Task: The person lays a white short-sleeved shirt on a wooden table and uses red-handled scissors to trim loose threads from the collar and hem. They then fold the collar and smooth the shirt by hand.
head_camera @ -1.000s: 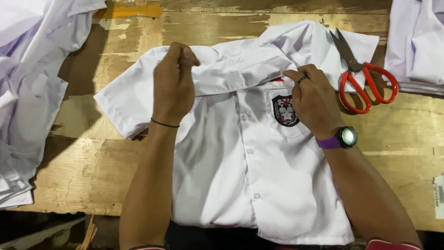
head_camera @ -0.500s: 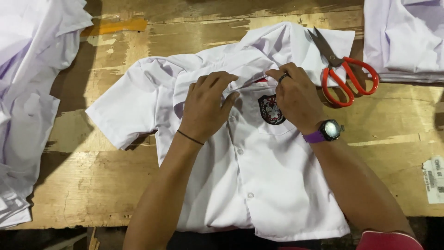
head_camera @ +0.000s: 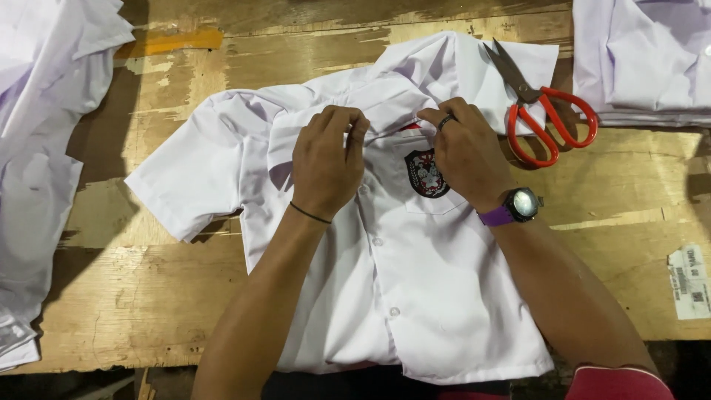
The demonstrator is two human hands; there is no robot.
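I see a white short-sleeved shirt point(head_camera: 415, 296) lying flat on the wooden table point(head_camera: 148, 296), front side up, buttoned, with the collar toward the far edge. My left hand point(head_camera: 326, 163) rests on the shirt just under the collar, and its fingers are curled closed and pinch the fabric at the top of the button line. My right hand point(head_camera: 463, 152) is just beside it, also on the collar area, and its fingertips point(head_camera: 429, 117) are closed on the cloth near the collar edge. This hand has a ring and a watch with a purple strap point(head_camera: 511, 209). Between the two hands, a dark embroidered badge point(head_camera: 426, 174) sits on the chest pocket. Red-handled scissors point(head_camera: 544, 118) lie on the shirt's far sleeve, near the right hand but not touching it. A stack of folded white shirts point(head_camera: 641, 59) is at the far right, and loose white cloth point(head_camera: 41, 148) is at the left.
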